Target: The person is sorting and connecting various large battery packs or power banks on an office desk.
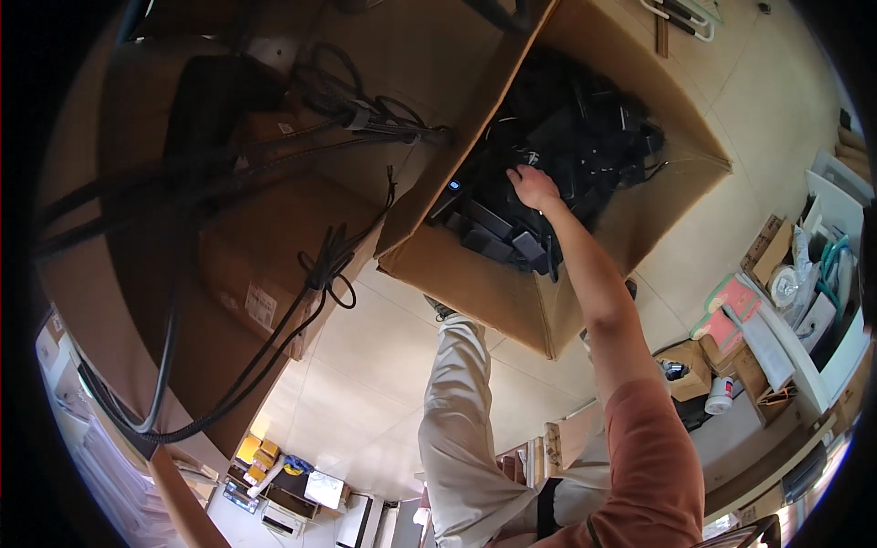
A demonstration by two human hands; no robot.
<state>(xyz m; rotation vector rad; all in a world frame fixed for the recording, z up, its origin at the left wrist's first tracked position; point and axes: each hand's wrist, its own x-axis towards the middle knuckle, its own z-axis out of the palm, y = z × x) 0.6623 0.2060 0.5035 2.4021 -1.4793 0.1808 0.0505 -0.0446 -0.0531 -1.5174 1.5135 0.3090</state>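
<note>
A large cardboard box (671, 87) stands open on the floor in front of me, filled with a pile of black items. Among them are blocky black power adapters (487, 219) and dark cables (553, 256). My right arm reaches down over the near side of the box. Near the middle of the pile, my right hand (534, 187) has its fingers drawn together against the black items; what is in them is too small and dark to make out. A small blue light (454, 185) glows by the box's left wall. My left hand is not in view.
Bundles of black cable (320, 274) hang at the left, in front of a brown carton (260, 260) with a white label. On the right, a white bin (836, 274) holds bags and cords, beside a white bottle (720, 395). My trousered leg (457, 393) stands near the box.
</note>
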